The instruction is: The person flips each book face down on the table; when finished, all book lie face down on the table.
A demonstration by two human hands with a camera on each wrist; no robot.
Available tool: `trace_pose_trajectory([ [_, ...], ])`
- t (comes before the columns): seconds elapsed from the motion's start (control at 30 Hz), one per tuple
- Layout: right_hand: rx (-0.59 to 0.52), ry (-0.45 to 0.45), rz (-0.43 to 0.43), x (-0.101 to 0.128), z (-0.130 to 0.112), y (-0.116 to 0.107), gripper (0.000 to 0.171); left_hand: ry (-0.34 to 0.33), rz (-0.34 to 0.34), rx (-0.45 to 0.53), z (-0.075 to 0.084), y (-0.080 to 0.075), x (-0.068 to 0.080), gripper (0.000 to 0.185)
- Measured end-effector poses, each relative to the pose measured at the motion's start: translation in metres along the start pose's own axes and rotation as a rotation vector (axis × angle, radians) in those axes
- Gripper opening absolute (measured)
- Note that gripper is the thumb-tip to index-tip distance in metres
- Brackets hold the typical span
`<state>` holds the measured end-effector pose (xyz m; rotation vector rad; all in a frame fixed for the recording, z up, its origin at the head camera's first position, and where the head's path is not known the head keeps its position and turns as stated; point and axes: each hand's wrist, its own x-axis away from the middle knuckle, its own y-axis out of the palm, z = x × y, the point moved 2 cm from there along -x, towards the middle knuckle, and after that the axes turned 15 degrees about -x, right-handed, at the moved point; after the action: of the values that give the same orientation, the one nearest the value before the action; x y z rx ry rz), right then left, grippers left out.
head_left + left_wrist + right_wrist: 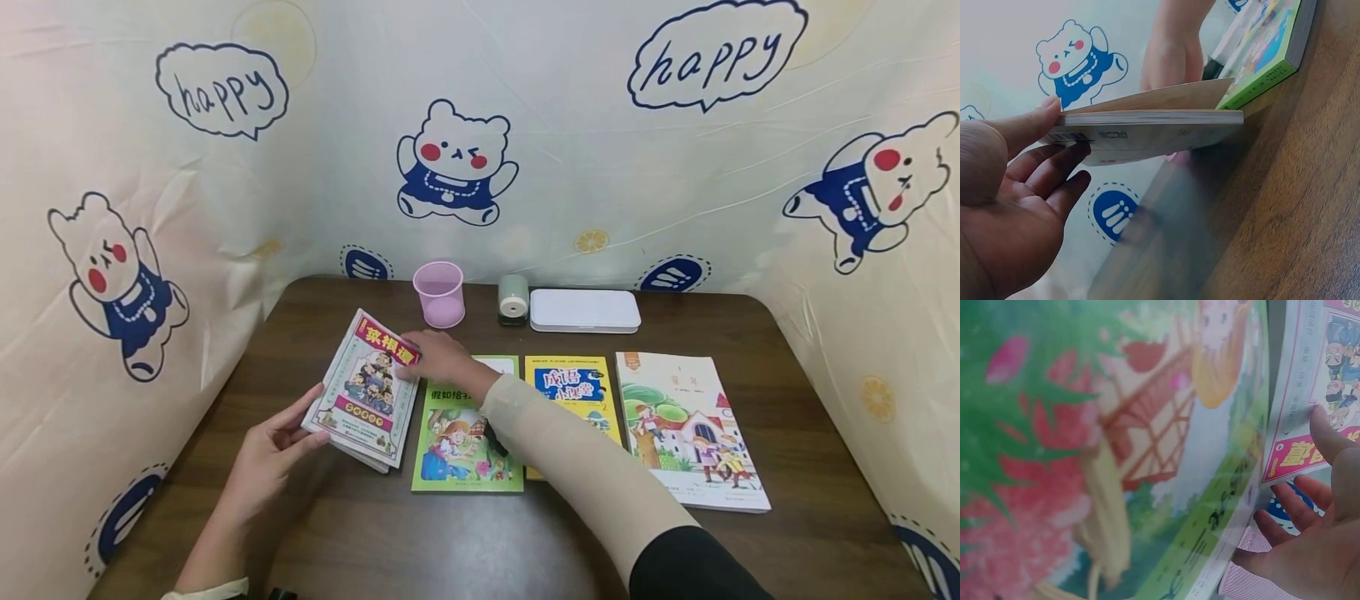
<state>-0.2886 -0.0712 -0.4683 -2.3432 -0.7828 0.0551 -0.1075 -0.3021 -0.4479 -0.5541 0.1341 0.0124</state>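
Note:
A book [371,387] with a pale green cover, a pink title band and a group of cartoon figures is held tilted above the left part of the table. My left hand [273,450] pinches its lower left corner, thumb on top and fingers beneath, as the left wrist view shows at the page edges [1160,117]. At the upper right corner my right hand [442,362] grips the same book, its thumb [1329,434] lying on the cover. Right of it lies a green picture book [468,454], partly hidden under my right forearm.
A yellow book [573,404] and a white book with a house picture [693,433] lie further right. Along the back stand a pink cup [440,296], a green pencil sharpener [513,298] and a flat white case [585,311]. A printed cloth [570,183] hangs behind the brown table [450,542].

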Motion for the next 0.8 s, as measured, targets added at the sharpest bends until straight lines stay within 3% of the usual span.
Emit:
trace_pose_trajectory([
  [0.17, -0.043, -0.036, 0.009, -0.001, -0.005, -0.001, 0.080, 0.020, -0.010, -0.050, 0.004, 0.001, 0.000, 0.063],
  [0.6, -0.202, -0.092, 0.031, -0.004, -0.024, -0.007, 0.087, 0.095, -0.006, -0.050, 0.017, 0.007, 0.003, 0.061],
  [0.8, -0.226, -0.133, 0.041, -0.001, -0.031, -0.010, 0.086, 0.114, -0.009, -0.047, 0.020, 0.009, 0.005, 0.060],
])
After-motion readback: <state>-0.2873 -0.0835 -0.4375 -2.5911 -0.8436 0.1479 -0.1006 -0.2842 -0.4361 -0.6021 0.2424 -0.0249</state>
